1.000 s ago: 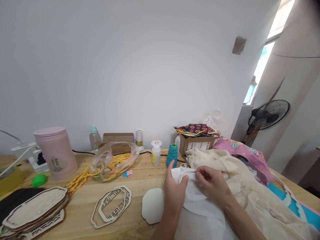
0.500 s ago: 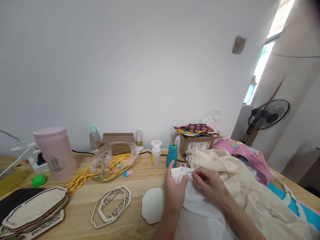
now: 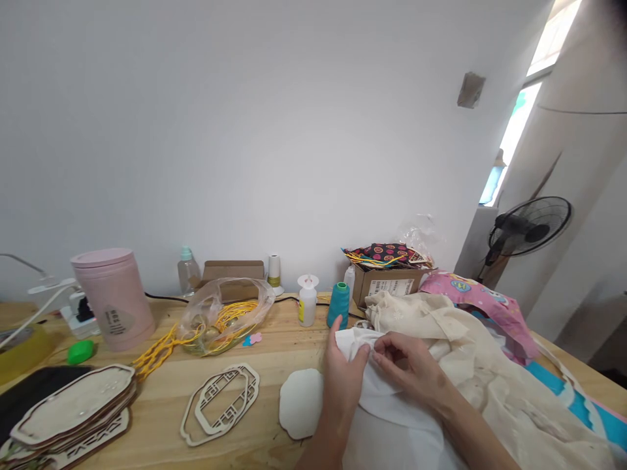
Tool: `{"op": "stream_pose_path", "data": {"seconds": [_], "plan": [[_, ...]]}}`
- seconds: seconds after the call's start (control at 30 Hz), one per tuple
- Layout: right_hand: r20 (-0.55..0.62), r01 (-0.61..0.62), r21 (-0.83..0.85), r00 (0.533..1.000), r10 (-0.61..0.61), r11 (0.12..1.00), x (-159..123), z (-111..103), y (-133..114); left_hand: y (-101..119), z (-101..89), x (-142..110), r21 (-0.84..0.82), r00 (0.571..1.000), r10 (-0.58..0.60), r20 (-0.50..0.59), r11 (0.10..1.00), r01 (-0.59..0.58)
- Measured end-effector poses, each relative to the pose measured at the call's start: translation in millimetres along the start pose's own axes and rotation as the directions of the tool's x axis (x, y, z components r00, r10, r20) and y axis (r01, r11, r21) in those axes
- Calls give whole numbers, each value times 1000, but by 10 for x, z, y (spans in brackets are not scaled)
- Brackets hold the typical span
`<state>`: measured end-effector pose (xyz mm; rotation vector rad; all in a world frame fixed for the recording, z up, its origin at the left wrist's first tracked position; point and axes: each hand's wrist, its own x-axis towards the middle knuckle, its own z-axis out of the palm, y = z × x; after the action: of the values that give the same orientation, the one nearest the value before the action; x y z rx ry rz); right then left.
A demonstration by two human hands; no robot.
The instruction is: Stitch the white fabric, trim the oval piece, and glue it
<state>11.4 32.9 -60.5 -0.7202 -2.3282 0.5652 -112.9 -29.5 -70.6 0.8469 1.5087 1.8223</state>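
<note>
White cloth [image 3: 386, 411] hangs from my hands and spreads toward the bottom of the view. My left hand [image 3: 343, 375] is closed on its upper left edge, thumb in front and fingers behind. On the same cloth, a little to the right, my right hand [image 3: 409, 365] has its thumb and forefinger pinched together. Whether a needle or thread sits in that pinch is too small to make out. A teal thread cone [image 3: 338, 305] stands just behind my left hand. Left of my left wrist lies a pale scalloped board [image 3: 300, 403].
Beige cloth [image 3: 494, 365] is heaped on the right beside pink printed fabric [image 3: 482, 303]. A cardboard box [image 3: 365, 285] and a white bottle [image 3: 307, 307] stand at the back. Leftward are wooden frames [image 3: 220, 405], a bag of yellow cord [image 3: 230, 320], stacked boards [image 3: 73, 405] and a pink canister [image 3: 115, 300].
My right hand has shifted very slightly left, closer to my left thumb. The whole view has drifted a little; my left hand keeps its hold on the white cloth.
</note>
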Motion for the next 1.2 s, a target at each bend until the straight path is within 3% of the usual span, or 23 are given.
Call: {"op": "stream_pose_path", "data": {"seconds": [0.2, 0.53, 0.7, 0.83, 0.97, 1.2], "plan": [[-30, 21, -83, 999, -24, 996, 2, 38, -14, -11, -2, 25, -34, 999, -30, 24, 999, 31], [-100, -66, 87, 992, 75, 994, 34, 49, 89, -17, -5, 30, -13, 999, -38, -7, 999, 38], [-84, 82, 2, 993, -81, 997, 10, 28, 42, -37, -6, 43, -127, 996, -78, -36, 989, 73], [-81, 189, 12, 979, -188, 982, 30, -3, 31, -43, -2, 45, -98, 997, -70, -15, 993, 69], [-150, 110, 32, 983, -104, 993, 58, -14, 64, -31, -6, 42, -58, 998, -67, -6, 996, 67], [-125, 61, -16, 990, -63, 998, 47, 5, 59, -57, -6, 57, -64, 996, -92, -17, 994, 91]]}}
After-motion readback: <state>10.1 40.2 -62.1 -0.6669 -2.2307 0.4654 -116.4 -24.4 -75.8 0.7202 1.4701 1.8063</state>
